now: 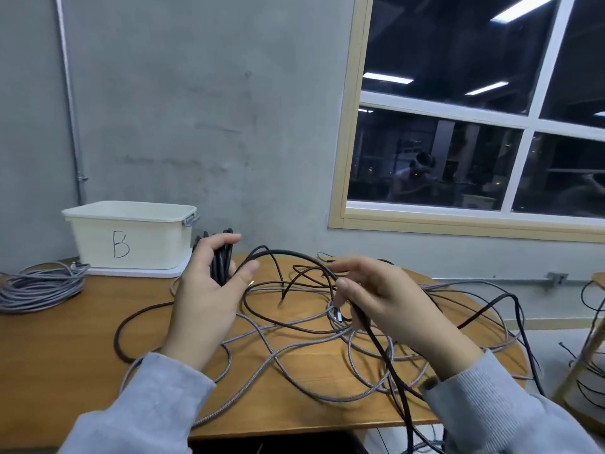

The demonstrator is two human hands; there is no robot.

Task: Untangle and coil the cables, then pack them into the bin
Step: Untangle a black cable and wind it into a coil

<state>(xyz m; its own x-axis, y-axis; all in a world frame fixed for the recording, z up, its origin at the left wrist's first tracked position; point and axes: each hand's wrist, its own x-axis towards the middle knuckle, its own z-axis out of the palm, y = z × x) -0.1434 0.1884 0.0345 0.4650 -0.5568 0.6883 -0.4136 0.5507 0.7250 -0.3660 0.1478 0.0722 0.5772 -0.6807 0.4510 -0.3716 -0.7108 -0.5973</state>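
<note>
My left hand (209,283) grips a bundle of black cable loops (222,262), held upright above the wooden table (65,348). From that bundle the black cable (294,253) arches over to my right hand (383,296), which pinches it between thumb and fingers. Below my right hand the cable runs down past the table's front edge. A tangle of grey braided cable (294,348) and a dark brown cable (137,319) lies spread over the table under both hands. The white bin (131,237), marked "B", stands at the back left.
A coiled grey cable (39,286) lies at the table's left end, beside the bin. More dark cables (592,365) hang over a wooden piece at the far right. A grey wall and a window stand behind the table.
</note>
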